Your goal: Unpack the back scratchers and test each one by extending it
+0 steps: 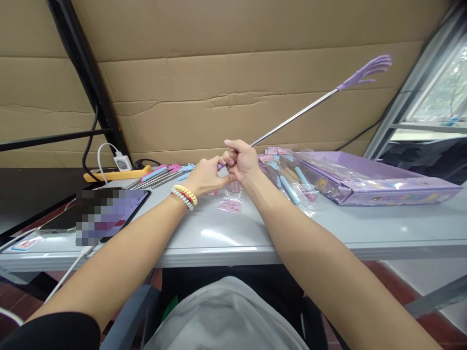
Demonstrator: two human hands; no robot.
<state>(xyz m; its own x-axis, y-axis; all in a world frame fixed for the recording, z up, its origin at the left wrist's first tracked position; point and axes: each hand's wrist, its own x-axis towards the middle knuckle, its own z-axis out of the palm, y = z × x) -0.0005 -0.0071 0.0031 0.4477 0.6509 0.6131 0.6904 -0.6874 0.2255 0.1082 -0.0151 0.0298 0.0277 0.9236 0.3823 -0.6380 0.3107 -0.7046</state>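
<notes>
A telescopic back scratcher (297, 115) with a lilac hand-shaped head and a long metal rod points up to the right. Closed on its lilac handle end is my left hand (208, 176), two twisted bands on its wrist. My right hand (242, 159) is wrapped around the scratcher beside it, where handle and rod meet; the fingers partly hide the join. Under my hands on the table lies a small clear packet with a pink printed top (230, 205). Just right of them are several bagged back scratchers (288, 187) with blue handles.
Loose back scratchers (160, 176) in pink and blue lie left of my hands. A purple box (394, 192) stands at the right. At the left are a tablet (126, 214), a phone, a yellow power strip (140, 173) and white cables. Cardboard (219, 73) lines the back.
</notes>
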